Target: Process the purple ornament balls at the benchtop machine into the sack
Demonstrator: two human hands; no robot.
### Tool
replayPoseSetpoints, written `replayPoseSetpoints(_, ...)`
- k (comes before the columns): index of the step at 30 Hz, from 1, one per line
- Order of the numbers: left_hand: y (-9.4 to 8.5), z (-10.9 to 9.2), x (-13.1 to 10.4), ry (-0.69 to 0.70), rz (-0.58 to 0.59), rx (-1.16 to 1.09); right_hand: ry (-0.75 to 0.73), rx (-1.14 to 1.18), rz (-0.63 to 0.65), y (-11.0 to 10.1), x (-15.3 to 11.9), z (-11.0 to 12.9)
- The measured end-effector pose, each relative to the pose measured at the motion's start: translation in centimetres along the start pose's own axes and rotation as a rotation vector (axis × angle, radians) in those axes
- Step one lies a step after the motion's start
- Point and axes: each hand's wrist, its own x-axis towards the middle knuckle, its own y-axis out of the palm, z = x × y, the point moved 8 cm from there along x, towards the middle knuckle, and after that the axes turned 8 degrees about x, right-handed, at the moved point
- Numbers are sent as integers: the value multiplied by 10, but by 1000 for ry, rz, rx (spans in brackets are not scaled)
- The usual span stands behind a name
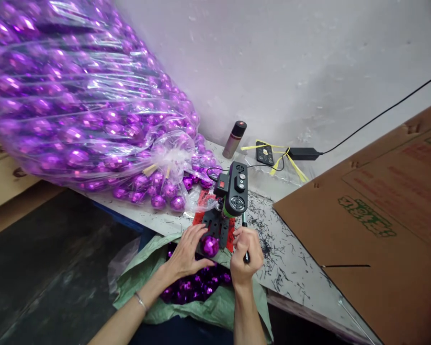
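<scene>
My right hand (247, 254) is wrapped round the black handle (246, 258) of a lever on a small black bench machine (237, 191) with round grilles and a red switch. On the machine's slotted base (215, 227) sits a shiny purple faceted ball (210, 246). My left hand (188, 251) lies just left of that ball, fingers stretched and thumb apart; whether a fingertip touches it I cannot tell. Below my hands, a green sack (147, 268) gapes, with many purple balls (196, 287) inside.
A huge clear plastic bag (93, 110) of purple balls fills the left. Behind the machine stand a dark-capped can (234, 140), a black patterned card (265, 152) and a power adapter (303, 154) with its cord. Black shavings litter the white table (290, 268). A cardboard box (380, 215) flanks the right.
</scene>
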Motion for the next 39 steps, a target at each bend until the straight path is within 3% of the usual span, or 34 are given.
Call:
replayPoseSetpoints(2,-13,13,25,-13,-24,88,-10,6,-19,0,-3,-1)
replayPoseSetpoints(5,-30,55,84,-159,-43,301,-9,14,-27,0,-4,-3)
replayPoseSetpoints(8,-24,99,135,-250,146,505,-26,13,-16,1,-4,-3)
replayPoseSetpoints(12,-15,133,161,-272,208,531,-57,7,-23,2,-4,-1)
replayPoseSetpoints(17,-21,132,155,-253,222,522,-57,0,-28,2,-2,1)
replayPoseSetpoints(19,-32,118,147,-195,211,460,-56,1,-17,3,-2,1)
replayPoseSetpoints(22,-54,87,128,-98,120,195,-50,3,-15,2,-2,1)
replayPoseSetpoints(24,-65,77,110,-164,48,-29,-37,7,-23,2,-1,1)
replayPoseSetpoints(26,-66,76,89,-321,-3,-255,-13,12,-26,1,1,0)
replayPoseSetpoints(32,-23,77,44,-672,-105,-835,12,10,-29,-2,12,2)
replayPoseSetpoints(35,4,69,37,-721,-98,-976,37,17,-39,-3,23,4)
replayPoseSetpoints(39,28,58,39,-679,-74,-935,61,34,-24,-3,35,7)
